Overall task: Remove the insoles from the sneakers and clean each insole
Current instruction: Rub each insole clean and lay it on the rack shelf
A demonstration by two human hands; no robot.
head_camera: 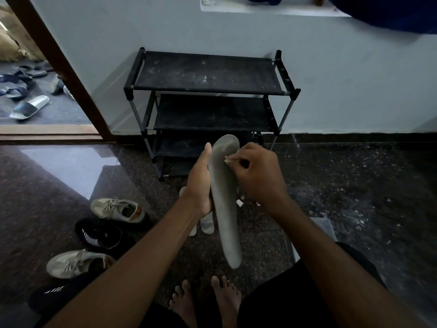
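I count one grey foam insole [224,209] and one small white scrap [228,160] at the fingers [250,159]. Left of them lie two beige lace-up sneakers [118,208] [75,262] and two black sneakers [99,235] [54,292]. Beyond them stands one black fabric rack [208,72].

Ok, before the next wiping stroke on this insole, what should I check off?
1. Insole out of its sneaker, lifted off the floor: ok.
2. Left hand holds the insole along its edge: ok.
3. Right hand pinches a small pale wipe: ok.
4. Wipe touching the insole near its far end: ok.
5. Insole surface clean: cannot tell, the picture is too dim.
6. Beige sneaker on the floor emptied of its insole: cannot tell.
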